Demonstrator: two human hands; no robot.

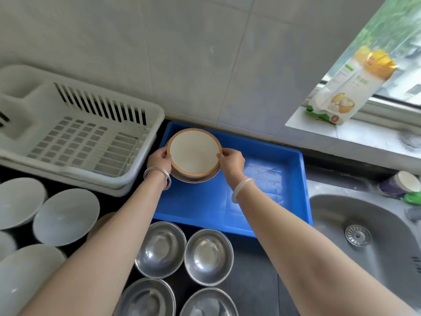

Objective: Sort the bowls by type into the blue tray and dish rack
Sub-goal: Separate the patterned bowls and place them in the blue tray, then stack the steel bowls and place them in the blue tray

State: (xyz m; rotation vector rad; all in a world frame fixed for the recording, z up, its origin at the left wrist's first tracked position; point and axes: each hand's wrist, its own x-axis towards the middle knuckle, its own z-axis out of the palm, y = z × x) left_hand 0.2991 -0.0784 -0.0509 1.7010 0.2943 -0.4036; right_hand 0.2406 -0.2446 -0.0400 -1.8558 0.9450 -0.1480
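Observation:
A cream bowl with a brown rim point(194, 152) is held over the far left corner of the blue tray point(273, 179). My left hand point(159, 161) grips its left edge and my right hand point(231, 161) grips its right edge. It appears to sit on another bowl of the same kind underneath. The white dish rack point(75, 133) stands to the left of the tray and holds no bowls. Several steel bowls point(208, 256) stand on the counter in front of the tray. Several white bowls point(66, 216) stand at the left.
A steel sink point(364, 238) lies to the right of the tray. A yellow and white carton point(346, 87) stands on the window sill at the upper right. A small purple cup point(401, 183) sits beside the sink. A tiled wall runs behind.

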